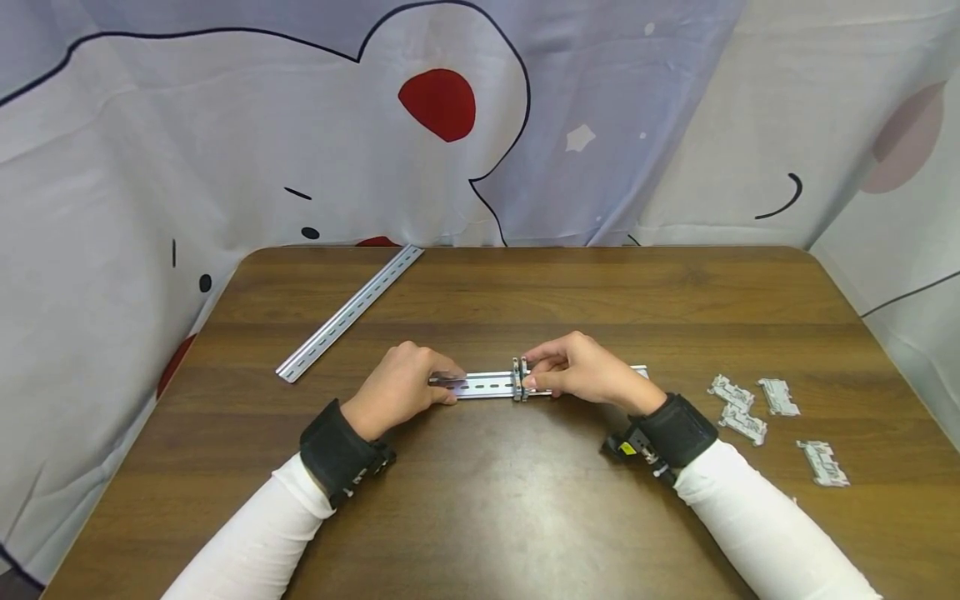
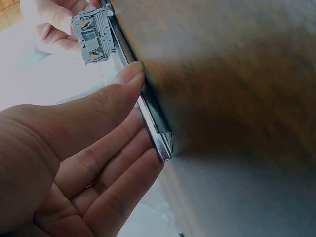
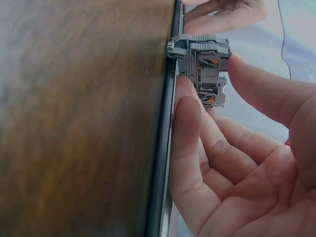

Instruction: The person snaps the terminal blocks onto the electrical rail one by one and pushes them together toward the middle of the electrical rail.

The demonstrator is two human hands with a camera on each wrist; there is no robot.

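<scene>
A slotted metal DIN rail [image 1: 486,386] lies crosswise on the table in the head view. My left hand [image 1: 401,383] grips its left end, and in the left wrist view the thumb [image 2: 131,74] presses one edge while the fingers curl under the other. Two grey terminal blocks [image 1: 517,379] stand side by side across the rail, right of the left hand. With thumb and fingers, my right hand [image 1: 581,371] pinches the right-hand block. In the right wrist view the blocks [image 3: 210,69] show orange parts, and the thumb tip touches the outer side. The right hand covers part of the rail.
Another slotted rail [image 1: 348,315] lies slanted at the back left of the wooden table [image 1: 480,500]. To the right of the right hand lie several loose terminal blocks [image 1: 780,397], one of them nearer the front. A patterned curtain [image 1: 300,142] hangs behind the table.
</scene>
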